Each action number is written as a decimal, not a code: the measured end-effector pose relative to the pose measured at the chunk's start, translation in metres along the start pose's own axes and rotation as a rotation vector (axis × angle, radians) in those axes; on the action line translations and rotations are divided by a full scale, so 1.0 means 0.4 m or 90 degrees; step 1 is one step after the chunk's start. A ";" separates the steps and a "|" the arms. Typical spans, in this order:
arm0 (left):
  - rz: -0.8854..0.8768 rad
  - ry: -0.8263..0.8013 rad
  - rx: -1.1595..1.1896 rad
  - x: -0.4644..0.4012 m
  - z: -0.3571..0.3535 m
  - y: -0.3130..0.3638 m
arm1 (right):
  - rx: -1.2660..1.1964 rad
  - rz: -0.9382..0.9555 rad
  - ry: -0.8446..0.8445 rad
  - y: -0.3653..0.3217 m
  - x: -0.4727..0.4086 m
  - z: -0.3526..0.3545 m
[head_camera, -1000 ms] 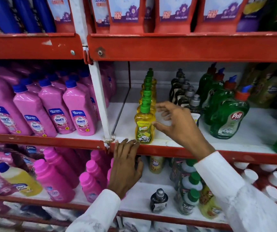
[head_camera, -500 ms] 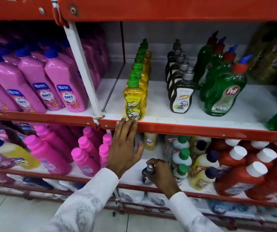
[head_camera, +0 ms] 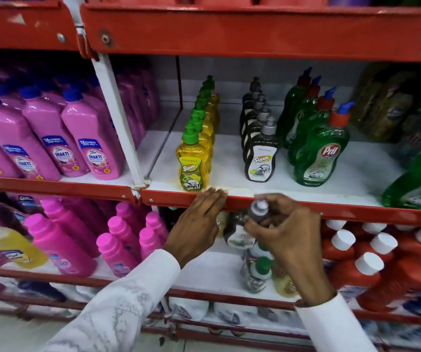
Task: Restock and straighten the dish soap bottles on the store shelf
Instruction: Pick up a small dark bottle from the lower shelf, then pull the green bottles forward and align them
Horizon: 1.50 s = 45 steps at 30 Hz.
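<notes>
Right hand now raised from the lower shelf, gripping a dark soap bottle at lower centre of frame, left hand flat, fingers extended on the red shelf edge, below the yellow bottle row.

Red metal shelving, pale floor

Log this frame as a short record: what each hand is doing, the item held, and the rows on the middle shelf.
left hand: flat against the red shelf edge, holding nothing
right hand: grip closed on a dark bottle with a grey cap, in front of the shelf edge
middle shelf rows: yellow bottles, dark bottles, green bottles, each in a single file
</notes>
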<state>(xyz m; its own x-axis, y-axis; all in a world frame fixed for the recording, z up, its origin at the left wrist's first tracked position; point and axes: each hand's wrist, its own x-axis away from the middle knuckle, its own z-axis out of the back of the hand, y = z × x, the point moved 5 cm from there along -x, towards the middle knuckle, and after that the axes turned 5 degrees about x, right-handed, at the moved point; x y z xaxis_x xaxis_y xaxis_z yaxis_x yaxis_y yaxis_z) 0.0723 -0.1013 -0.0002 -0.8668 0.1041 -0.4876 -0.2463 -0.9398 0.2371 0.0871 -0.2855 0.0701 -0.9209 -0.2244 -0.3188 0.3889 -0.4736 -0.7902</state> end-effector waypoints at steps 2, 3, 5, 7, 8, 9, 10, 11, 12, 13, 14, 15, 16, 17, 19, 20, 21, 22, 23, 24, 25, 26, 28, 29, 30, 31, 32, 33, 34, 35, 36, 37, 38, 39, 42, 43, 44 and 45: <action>0.024 0.011 0.025 -0.006 0.002 0.007 | -0.022 0.034 0.069 -0.063 -0.026 0.082; 0.030 0.016 0.025 -0.008 0.003 0.012 | -0.031 0.057 0.103 -0.090 -0.042 0.117; 0.036 0.025 0.021 -0.008 0.002 0.018 | -0.043 0.085 0.141 -0.121 -0.086 0.159; 0.039 0.026 0.016 -0.008 0.002 0.025 | -0.037 0.091 0.154 -0.132 -0.140 0.172; 0.041 0.024 0.010 -0.008 0.002 0.028 | -0.022 0.090 0.150 -0.131 -0.167 0.171; 0.044 0.020 0.004 -0.006 0.001 0.029 | -0.003 0.088 0.137 -0.130 -0.192 0.162; 0.046 0.016 -0.001 -0.004 0.001 0.031 | 0.016 0.090 0.119 -0.129 -0.212 0.151; 0.048 0.014 -0.005 -0.003 0.002 0.033 | 0.034 0.092 0.100 -0.125 -0.228 0.138; 0.051 0.013 -0.010 -0.001 0.004 0.035 | 0.052 0.090 0.081 -0.120 -0.240 0.124; 0.053 0.013 -0.015 0.000 0.005 0.037 | 0.068 0.086 0.065 -0.115 -0.251 0.110; 0.056 0.014 -0.020 0.000 0.006 0.038 | 0.082 0.083 0.053 -0.109 -0.260 0.098; 0.061 0.015 -0.024 0.001 0.007 0.040 | 0.091 0.081 0.043 -0.102 -0.269 0.088; 0.068 0.013 -0.025 0.002 0.008 0.042 | 0.092 0.077 0.036 -0.095 -0.275 0.081; 0.074 0.010 -0.027 0.001 0.008 0.046 | 0.086 0.071 0.032 -0.086 -0.284 0.077; 0.088 0.008 -0.036 0.003 0.003 0.057 | 0.077 0.065 0.016 -0.076 -0.298 0.071; 0.096 0.003 -0.046 0.004 -0.001 0.062 | 0.076 0.064 0.008 -0.071 -0.303 0.070; 0.105 -0.004 -0.062 0.004 -0.006 0.067 | 0.074 0.066 0.001 -0.068 -0.306 0.070; 0.115 -0.011 -0.078 0.004 -0.011 0.071 | 0.070 0.067 -0.006 -0.064 -0.307 0.072; 0.120 -0.016 -0.095 0.004 -0.014 0.077 | 0.066 0.070 -0.011 -0.059 -0.306 0.074; 0.120 -0.019 -0.107 0.001 -0.016 0.084 | 0.062 0.073 -0.014 -0.052 -0.302 0.076; 0.111 -0.017 -0.112 -0.003 -0.018 0.096 | 0.056 0.076 -0.014 -0.041 -0.294 0.080; 0.094 -0.014 -0.111 -0.009 -0.021 0.112 | 0.047 0.081 -0.013 -0.026 -0.284 0.083; 0.047 -0.010 -0.098 -0.026 -0.034 0.152 | 0.027 0.084 -0.004 0.015 -0.256 0.090; 0.021 -0.007 -0.089 -0.038 -0.041 0.171 | 0.022 0.082 0.004 0.037 -0.241 0.093; -0.003 -0.003 -0.075 -0.052 -0.050 0.192 | 0.023 0.077 0.017 0.064 -0.224 0.100; -0.022 0.000 -0.056 -0.067 -0.057 0.211 | 0.020 0.072 0.038 0.090 -0.206 0.110; -0.041 0.002 -0.036 -0.084 -0.065 0.230 | 0.013 0.066 0.067 0.117 -0.188 0.126; -0.060 0.002 -0.017 -0.100 -0.076 0.247 | 0.007 0.057 0.105 0.147 -0.170 0.147; -0.076 -0.001 -0.004 -0.113 -0.084 0.258 | 0.002 0.048 0.149 0.174 -0.150 0.165; -0.089 -0.010 0.007 -0.127 -0.097 0.268 | -0.004 0.033 0.199 0.203 -0.131 0.188; -0.100 -0.023 0.018 -0.140 -0.111 0.277 | -0.017 0.014 0.251 0.233 -0.115 0.212; -0.106 -0.039 0.022 -0.151 -0.127 0.284 | -0.030 -0.004 0.308 0.261 -0.101 0.237; -0.110 -0.054 0.019 -0.160 -0.142 0.291 | -0.038 -0.021 0.366 0.288 -0.092 0.261; -0.107 -0.062 0.013 -0.166 -0.152 0.292 | -0.038 -0.039 0.419 0.307 -0.087 0.282; -0.070 -0.067 0.043 -0.174 -0.164 0.296 | 0.007 -0.090 0.530 0.362 -0.104 0.345; -0.062 -0.065 0.054 -0.174 -0.163 0.295 | 0.036 -0.106 0.550 0.377 -0.117 0.365; -0.056 -0.066 0.061 -0.175 -0.159 0.295 | 0.066 -0.126 0.560 0.391 -0.134 0.382; -0.052 -0.069 0.067 -0.176 -0.156 0.294 | 0.086 -0.148 0.559 0.404 -0.151 0.398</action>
<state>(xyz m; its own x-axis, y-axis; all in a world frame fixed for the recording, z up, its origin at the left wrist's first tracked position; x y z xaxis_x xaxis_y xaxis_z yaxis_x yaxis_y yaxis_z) 0.1313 -0.2395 0.0094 -0.8821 0.2184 -0.4173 -0.3570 -0.8880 0.2900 0.2099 -0.4840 0.0450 -0.6438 0.5908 -0.4863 0.1407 -0.5332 -0.8342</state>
